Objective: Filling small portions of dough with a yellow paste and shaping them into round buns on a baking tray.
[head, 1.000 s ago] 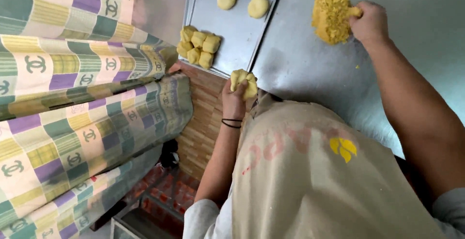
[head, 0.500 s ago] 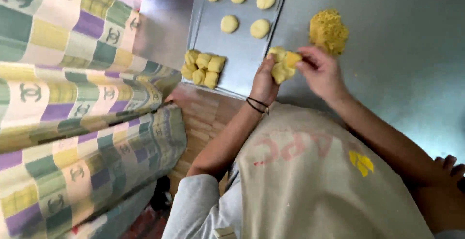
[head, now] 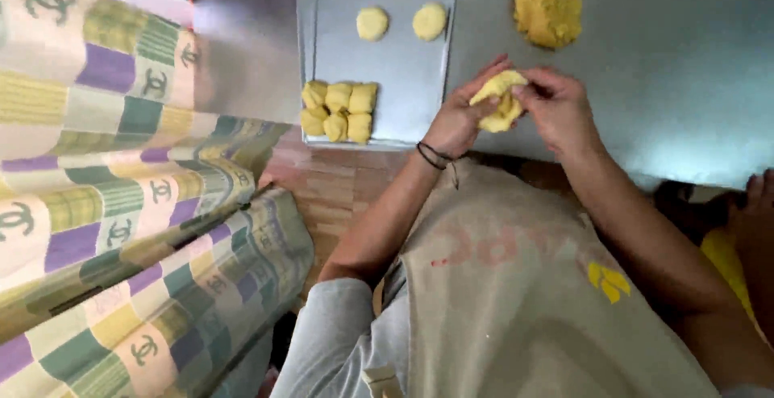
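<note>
Hands, left hand [head: 458, 120] and right hand [head: 556, 108], pinch one yellow dough piece [head: 500, 101] between them above the tabletop [head: 677, 59], beside the baking tray [head: 395, 112], apparently shaping it.

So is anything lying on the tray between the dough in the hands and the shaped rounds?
Nothing visible. The dough, held by the left hand and right hand, sits just past the tray edge; bare metal runs up to the rounds. The cut pieces lie off to the side.
</note>
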